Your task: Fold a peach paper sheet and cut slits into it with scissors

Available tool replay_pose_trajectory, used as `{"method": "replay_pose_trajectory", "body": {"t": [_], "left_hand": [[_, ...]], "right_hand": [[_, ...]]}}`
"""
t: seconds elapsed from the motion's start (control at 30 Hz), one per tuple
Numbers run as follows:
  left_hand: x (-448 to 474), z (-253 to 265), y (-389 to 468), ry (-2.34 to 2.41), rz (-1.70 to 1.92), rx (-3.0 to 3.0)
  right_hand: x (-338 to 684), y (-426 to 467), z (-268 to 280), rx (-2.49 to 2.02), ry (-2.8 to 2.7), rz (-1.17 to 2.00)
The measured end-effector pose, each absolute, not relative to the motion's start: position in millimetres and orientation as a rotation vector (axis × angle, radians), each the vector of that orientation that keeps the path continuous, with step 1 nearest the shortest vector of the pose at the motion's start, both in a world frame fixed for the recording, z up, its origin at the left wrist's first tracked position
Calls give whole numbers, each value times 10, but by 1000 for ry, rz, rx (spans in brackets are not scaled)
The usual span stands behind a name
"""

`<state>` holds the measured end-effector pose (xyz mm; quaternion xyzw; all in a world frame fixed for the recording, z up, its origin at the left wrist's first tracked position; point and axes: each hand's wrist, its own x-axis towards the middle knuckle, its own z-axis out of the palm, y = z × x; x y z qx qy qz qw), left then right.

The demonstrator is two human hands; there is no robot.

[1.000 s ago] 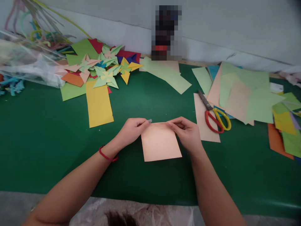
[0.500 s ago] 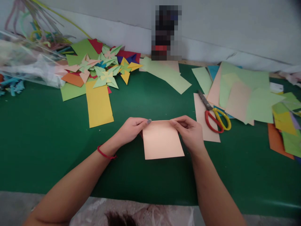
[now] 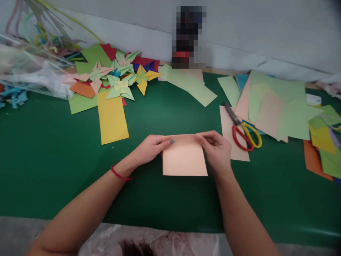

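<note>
Peach paper (image 3: 185, 160) over green worktop (image 3: 165, 204)
Left hand (image 3: 149, 149) and right hand (image 3: 218, 151) each pinch one far corner.

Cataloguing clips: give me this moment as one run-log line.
left hand: holding peach sheet near far-left corner | right hand: holding near far-right corner | scissors: lying right | yellow sheet: lying left

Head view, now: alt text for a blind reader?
Left hand and right hand pinch a pale peach paper sheet by its far edge over a green tabletop. Red-and-yellow-handled metal scissors lie right; folded multicoloured paper stars, left.
</note>
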<state>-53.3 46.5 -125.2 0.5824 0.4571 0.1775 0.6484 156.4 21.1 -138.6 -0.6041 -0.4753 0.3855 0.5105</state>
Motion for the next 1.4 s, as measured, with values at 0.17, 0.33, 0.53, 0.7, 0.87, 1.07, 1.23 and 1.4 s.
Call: {"method": "replay_pose_trajectory", "body": {"t": [0.17,0.33,0.53,0.7,0.87,1.07,1.23,1.4], "left_hand": [[-519,-1245,474,1021,365,1323],[-519,-1240,470,1048,395,1306],[-516,-1281,460,1049,382,1280],[-492,-1315,461,1214,551,1285],[-471,-1299,439,1419,673,1427],[-487,-1306,422,1377,648,1353],[-491,-1355,468,1189,586,1355],[-504,-1351,463,1331,628,1397]], "right_hand": [[1527,196,-1397,-1454,-1085,859],[1508,185,-1386,-1478,-1088,840],[1502,188,-1395,-1493,-1051,770],[1432,179,-1389,-1493,-1039,836],[1373,183,-1387,-1480,-1033,902],[1418,216,-1440,-1486,-1005,948],[1472,228,-1452,-1508,-979,868],[1465,219,-1432,-1487,-993,879]]}}
